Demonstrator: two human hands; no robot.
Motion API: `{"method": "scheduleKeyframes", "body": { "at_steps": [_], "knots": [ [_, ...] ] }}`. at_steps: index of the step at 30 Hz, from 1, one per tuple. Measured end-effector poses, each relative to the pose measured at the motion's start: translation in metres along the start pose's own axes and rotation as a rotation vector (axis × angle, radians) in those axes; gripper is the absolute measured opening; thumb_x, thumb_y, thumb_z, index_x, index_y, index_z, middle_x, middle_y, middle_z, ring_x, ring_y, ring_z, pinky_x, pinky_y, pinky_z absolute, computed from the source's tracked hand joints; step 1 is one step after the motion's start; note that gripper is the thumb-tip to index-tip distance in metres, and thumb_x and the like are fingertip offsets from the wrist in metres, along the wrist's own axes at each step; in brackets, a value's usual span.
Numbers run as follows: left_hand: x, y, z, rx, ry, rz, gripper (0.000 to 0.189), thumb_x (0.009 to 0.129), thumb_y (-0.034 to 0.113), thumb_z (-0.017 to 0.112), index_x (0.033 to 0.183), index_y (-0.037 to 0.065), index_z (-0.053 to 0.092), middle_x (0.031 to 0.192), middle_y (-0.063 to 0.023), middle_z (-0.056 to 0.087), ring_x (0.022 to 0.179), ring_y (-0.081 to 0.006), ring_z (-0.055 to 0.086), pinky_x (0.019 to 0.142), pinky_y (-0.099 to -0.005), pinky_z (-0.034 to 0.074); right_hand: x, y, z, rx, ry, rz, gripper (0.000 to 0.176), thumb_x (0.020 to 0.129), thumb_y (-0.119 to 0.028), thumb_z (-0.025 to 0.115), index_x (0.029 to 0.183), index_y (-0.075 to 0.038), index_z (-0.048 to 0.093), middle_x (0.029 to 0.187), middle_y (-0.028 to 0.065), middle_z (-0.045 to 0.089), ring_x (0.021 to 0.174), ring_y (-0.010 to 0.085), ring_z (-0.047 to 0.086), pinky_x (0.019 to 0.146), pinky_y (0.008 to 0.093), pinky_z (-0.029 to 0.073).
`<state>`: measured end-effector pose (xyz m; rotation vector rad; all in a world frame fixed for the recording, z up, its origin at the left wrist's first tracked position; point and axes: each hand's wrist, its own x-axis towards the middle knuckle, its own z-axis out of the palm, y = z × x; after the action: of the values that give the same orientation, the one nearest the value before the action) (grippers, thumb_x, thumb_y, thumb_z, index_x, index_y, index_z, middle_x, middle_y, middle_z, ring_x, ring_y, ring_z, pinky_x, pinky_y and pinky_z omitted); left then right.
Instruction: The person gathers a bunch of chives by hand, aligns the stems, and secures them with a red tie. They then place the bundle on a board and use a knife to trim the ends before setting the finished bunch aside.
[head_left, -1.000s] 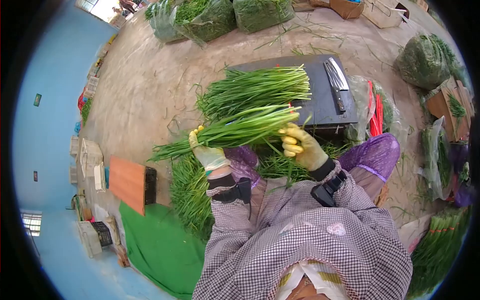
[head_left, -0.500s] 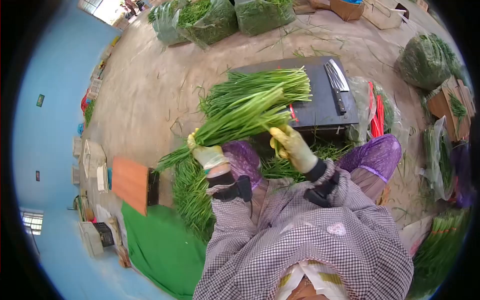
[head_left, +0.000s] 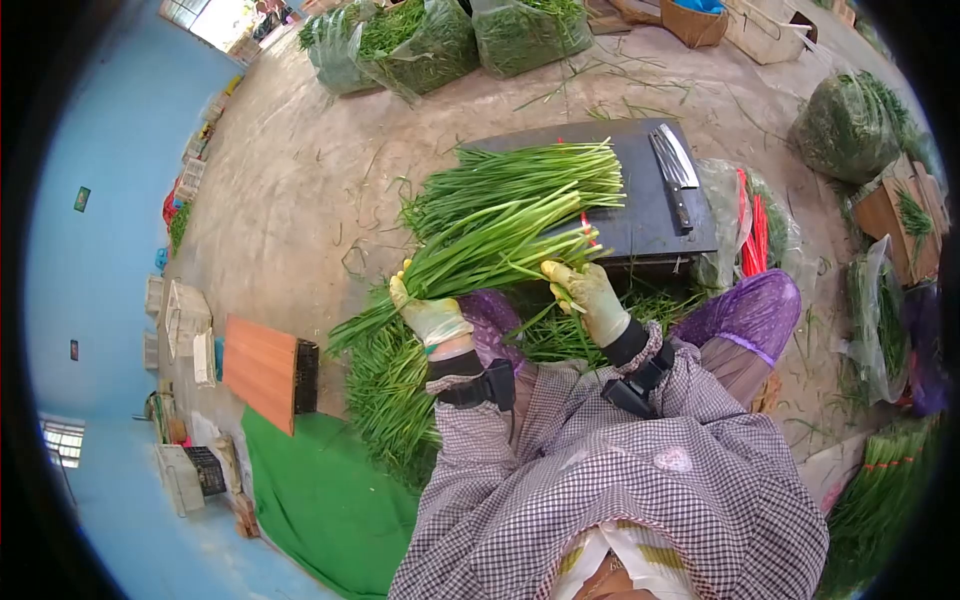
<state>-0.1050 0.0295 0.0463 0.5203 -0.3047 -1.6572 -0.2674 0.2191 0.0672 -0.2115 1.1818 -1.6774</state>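
Note:
My left hand [head_left: 432, 314], in a pale glove with yellow fingers, is closed around the leafy part of a bunch of long green chives [head_left: 490, 245]. The pale stem ends of the bunch point right, over the near edge of a dark board [head_left: 635, 235]. My right hand [head_left: 590, 297], gloved alike, is closed in a pinch on a few chive stalks by those stem ends. Behind the bunch, another pile of chives [head_left: 515, 185] lies on the board. A knife [head_left: 675, 165] with a black handle rests at the board's right side.
Loose chives [head_left: 385, 395] lie by my left leg. Red strips [head_left: 755, 230] hang right of the board, beside a plastic bag. Full bags of greens [head_left: 420, 50] stand at the back. A green cloth [head_left: 320, 500] and an orange-brown panel [head_left: 260, 370] are at the left.
The bunch has lowered slightly and its stem ends have fanned out. My left hand has shifted a little right and my right hand slightly down, now with stalks between its fingers.

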Motion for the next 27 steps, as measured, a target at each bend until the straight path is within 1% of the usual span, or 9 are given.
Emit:
{"method": "scheduleKeyframes", "body": {
  "at_steps": [2, 4, 10, 14, 17, 20, 22, 24, 27],
  "knots": [
    [-0.002, -0.003, 0.005, -0.001, -0.002, -0.033, 0.030, 0.096, 0.033, 0.061, 0.110, 0.007, 0.066, 0.107, -0.0062, 0.070, 0.099, -0.0231, 0.066, 0.093, -0.0428, 0.054, -0.009, 0.004, 0.001, 0.056, 0.023, -0.092, 0.016, 0.090, -0.022, 0.074, 0.094, -0.008, 0.068, 0.071, -0.0055, 0.058, 0.059, 0.0045, 0.052, 0.049, 0.0207, 0.038],
    [-0.003, -0.003, 0.008, -0.011, -0.014, -0.039, 0.031, 0.096, 0.034, 0.061, 0.110, 0.007, 0.066, 0.108, -0.0068, 0.070, 0.100, -0.0237, 0.066, 0.094, -0.0432, 0.053, -0.004, 0.011, -0.001, -0.108, 0.055, -0.227, 0.012, 0.091, -0.019, 0.072, 0.092, -0.009, 0.066, 0.071, -0.0056, 0.057, 0.057, 0.0046, 0.050, 0.049, 0.0223, 0.037],
    [0.001, -0.002, 0.007, -0.010, 0.018, -0.002, 0.037, 0.097, 0.036, 0.059, 0.115, 0.005, 0.066, 0.113, -0.0078, 0.070, 0.104, -0.0261, 0.065, 0.098, -0.0454, 0.050, -0.001, 0.008, -0.003, 0.174, 0.124, -0.047, 0.011, 0.094, -0.019, 0.070, 0.093, -0.008, 0.065, 0.071, -0.0057, 0.058, 0.053, 0.0052, 0.050, 0.047, 0.0204, 0.036],
    [0.017, 0.018, -0.005, -0.040, 0.034, 0.041, 0.039, 0.098, 0.037, 0.058, 0.119, 0.006, 0.065, 0.116, -0.0081, 0.069, 0.107, -0.0260, 0.064, 0.099, -0.0465, 0.050, -0.007, -0.011, -0.038, 0.213, 0.055, -0.180, 0.019, 0.101, -0.023, 0.060, 0.101, -0.005, 0.066, 0.061, -0.0102, 0.041, 0.047, 0.0007, 0.033, 0.041, 0.0189, 0.025],
    [0.017, 0.039, -0.005, -0.018, 0.015, 0.049, 0.040, 0.099, 0.039, 0.056, 0.122, 0.008, 0.063, 0.120, -0.0058, 0.067, 0.108, -0.0235, 0.064, 0.099, -0.0445, 0.051, -0.018, -0.018, -0.057, 0.268, -0.062, -0.165, 0.021, 0.104, -0.020, 0.054, 0.105, -0.004, 0.067, 0.064, -0.0088, 0.043, 0.048, 0.0001, 0.034, 0.041, 0.0188, 0.025],
    [0.013, 0.041, 0.000, 0.009, -0.010, 0.082, 0.040, 0.098, 0.038, 0.057, 0.122, 0.007, 0.064, 0.119, -0.0061, 0.068, 0.108, -0.0231, 0.064, 0.099, -0.0448, 0.051, -0.026, -0.027, -0.033, 0.010, -0.055, -0.243, 0.023, 0.104, -0.021, 0.055, 0.113, -0.003, 0.066, 0.065, -0.0084, 0.043, 0.050, 0.0001, 0.035, 0.042, 0.0182, 0.027],
    [0.011, 0.035, 0.000, -0.026, -0.010, 0.043, 0.038, 0.098, 0.038, 0.058, 0.120, 0.006, 0.065, 0.117, -0.0063, 0.068, 0.107, -0.0228, 0.064, 0.098, -0.0441, 0.052, -0.017, -0.032, -0.006, 0.090, -0.128, -0.224, 0.027, 0.101, -0.018, 0.061, 0.123, -0.003, 0.064, 0.077, -0.0084, 0.052, 0.058, -0.0004, 0.043, 0.048, 0.0157, 0.033],
    [0.007, 0.026, 0.006, -0.035, -0.008, 0.033, 0.039, 0.098, 0.037, 0.058, 0.118, 0.005, 0.065, 0.117, -0.0078, 0.069, 0.107, -0.0237, 0.064, 0.099, -0.0440, 0.052, 0.004, -0.023, 0.023, 0.025, -0.082, -0.256, 0.029, 0.099, -0.018, 0.063, 0.125, -0.004, 0.063, 0.071, -0.0099, 0.048, 0.055, 0.0008, 0.041, 0.048, 0.0172, 0.032],
    [-0.002, 0.016, 0.012, -0.055, 0.022, 0.024, 0.039, 0.100, 0.038, 0.056, 0.117, 0.004, 0.065, 0.114, -0.0089, 0.069, 0.104, -0.0245, 0.065, 0.096, -0.0430, 0.052, 0.032, -0.004, 0.030, -0.054, -0.078, -0.160, 0.021, 0.098, -0.017, 0.065, 0.114, -0.003, 0.067, 0.070, -0.0091, 0.049, 0.055, 0.0015, 0.041, 0.048, 0.0179, 0.032]
  ]
}}
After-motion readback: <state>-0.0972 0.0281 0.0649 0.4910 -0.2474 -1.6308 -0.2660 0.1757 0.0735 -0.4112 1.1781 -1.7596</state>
